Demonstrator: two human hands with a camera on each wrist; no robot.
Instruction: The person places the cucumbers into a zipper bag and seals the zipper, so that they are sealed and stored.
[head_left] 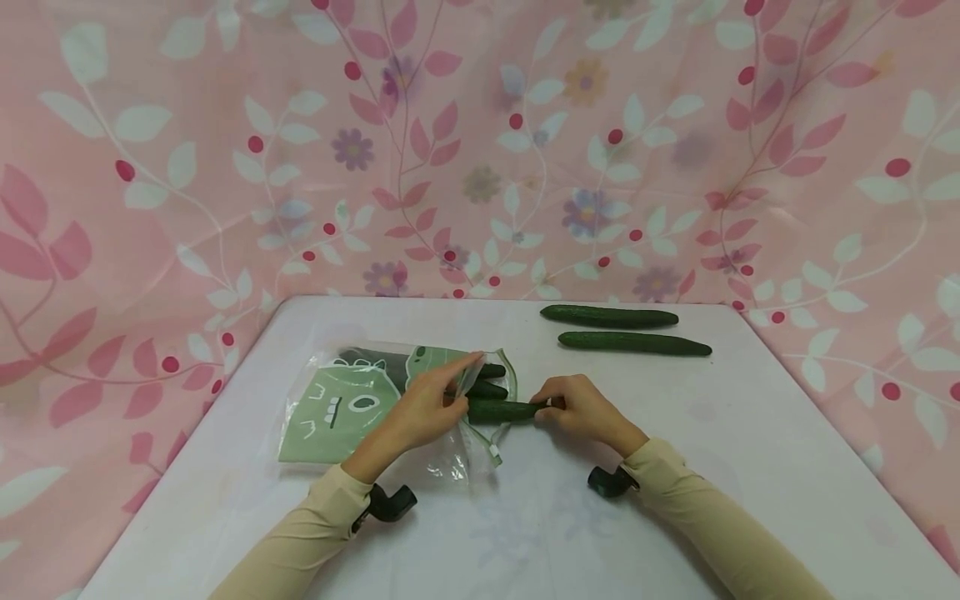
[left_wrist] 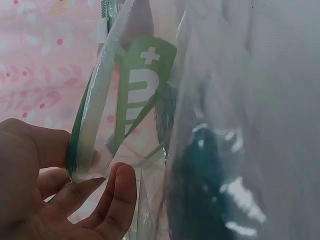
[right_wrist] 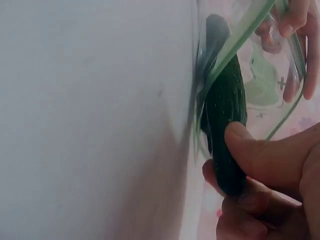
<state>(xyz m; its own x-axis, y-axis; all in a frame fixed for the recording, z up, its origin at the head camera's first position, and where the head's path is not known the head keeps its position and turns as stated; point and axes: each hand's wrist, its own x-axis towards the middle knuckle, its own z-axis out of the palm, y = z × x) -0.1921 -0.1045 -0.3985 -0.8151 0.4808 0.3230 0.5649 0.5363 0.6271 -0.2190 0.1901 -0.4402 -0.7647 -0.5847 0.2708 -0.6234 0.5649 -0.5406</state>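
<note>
Surface: table point(head_left: 780, 450), white cloth w/ faint pattern, back corners rounded. Bkgd: pink fabric point(head_left: 480, 167) w/ leaves, berries & flowers, hung behind & to both sides, creased in places. Two loose cucumbers lie at rear R of table, roughly parallel, apart: far cucumber point(head_left: 609, 317) & near cucumber point(head_left: 633, 343).

Clear bag point(head_left: 322, 417), green cartoon print, lies L of ctr, mouth facing R, green rim strip parted. Two bagged cucumbers, upper one point(head_left: 492, 371) & lower one point(head_left: 489, 390), have ends showing at mouth.

Arms: both reach fwd from bottom edge, angled inward; L sleeve point(head_left: 285, 542) & R sleeve point(head_left: 720, 525) beige, black device at each wrist. L hand point(head_left: 427, 408) over bag mouth, thumb & fingers pinching its edge, holding it raised; remaining fingers bent, per L wrist view. R hand point(head_left: 585, 408) just outside mouth, knuckles up, grasping outer end of held cucumber point(head_left: 502, 411), thumb one side, fingers other, per R wrist view. Held cucumber is part-way in bag: inner portion past rim, outer end in R fingers, nearer the person than both bagged ones.
</note>
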